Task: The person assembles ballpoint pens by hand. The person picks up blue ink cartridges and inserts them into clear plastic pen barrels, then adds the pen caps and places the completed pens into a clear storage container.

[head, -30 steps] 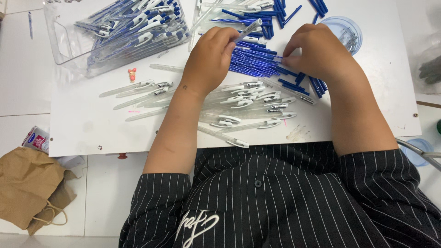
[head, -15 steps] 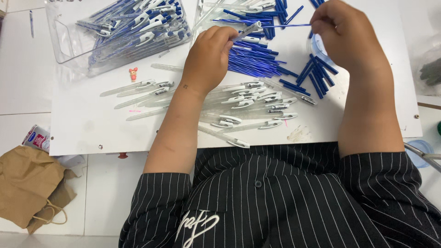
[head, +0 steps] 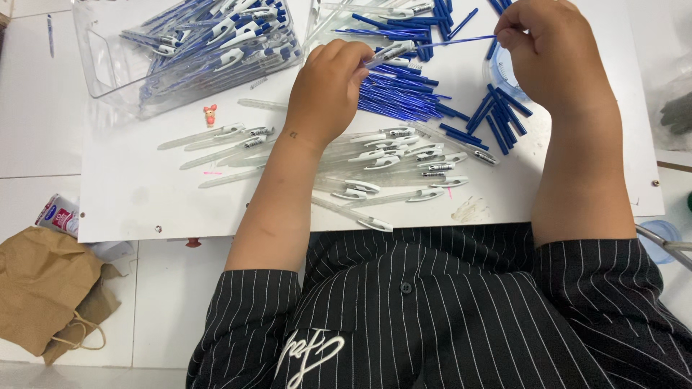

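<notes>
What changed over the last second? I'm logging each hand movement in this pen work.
The right hand rose from the pile of blue refills toward the table's far edge, now pinching one blue refill and pointing it at the clear pen barrel held by the left hand. The left hand, the barrels on the table and the clear bin stayed put.

Bright, even light overhead; soft shadows under the forearms on the white table (head: 144, 202). Sharp centre, slight stretching at the frame edges.
</notes>
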